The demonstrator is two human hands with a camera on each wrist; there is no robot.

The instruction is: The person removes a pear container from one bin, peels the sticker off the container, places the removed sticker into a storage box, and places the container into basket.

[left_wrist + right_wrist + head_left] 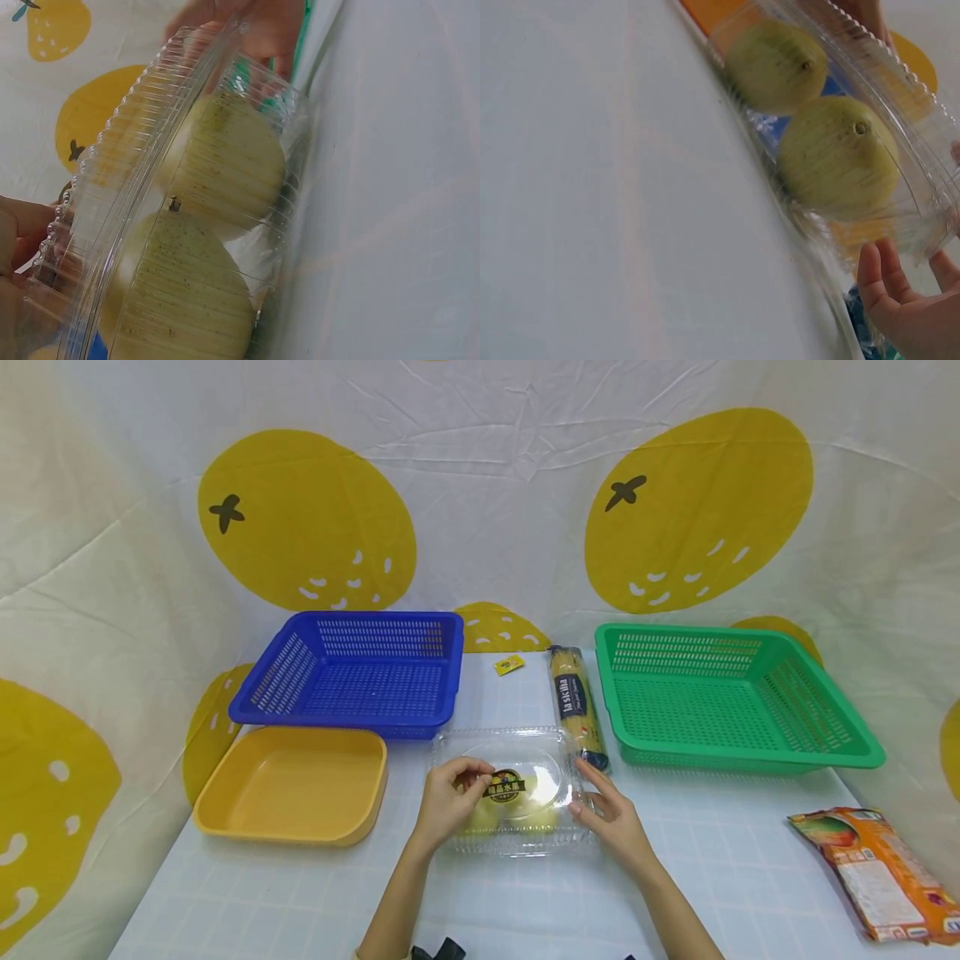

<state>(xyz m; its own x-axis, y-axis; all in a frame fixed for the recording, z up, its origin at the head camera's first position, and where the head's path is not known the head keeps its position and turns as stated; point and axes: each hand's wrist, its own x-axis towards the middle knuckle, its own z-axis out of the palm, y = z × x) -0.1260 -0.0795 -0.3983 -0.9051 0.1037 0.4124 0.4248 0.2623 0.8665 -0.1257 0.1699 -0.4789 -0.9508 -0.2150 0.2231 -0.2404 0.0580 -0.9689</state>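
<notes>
A clear plastic fruit box (517, 743) with a hinged-style lid lies in front of me. Inside are two round yellow-green fruits (214, 165), plainest in the wrist views. At the box's left side, my left hand (447, 802) pinches the left end of a black and gold label (505, 787) between thumb and finger. The label lies over the lid; whether it is stuck down I cannot tell. My right hand (615, 822) touches the box's right side with fairly straight, spread fingers (891, 274).
A blue basket (448, 693) and a yellow tub (375, 793) stand left; a green basket (750, 766) stands right. Behind the box lie a pack of spaghetti (566, 672) and a small yellow packet (509, 665). An orange bag (885, 881) lies far right.
</notes>
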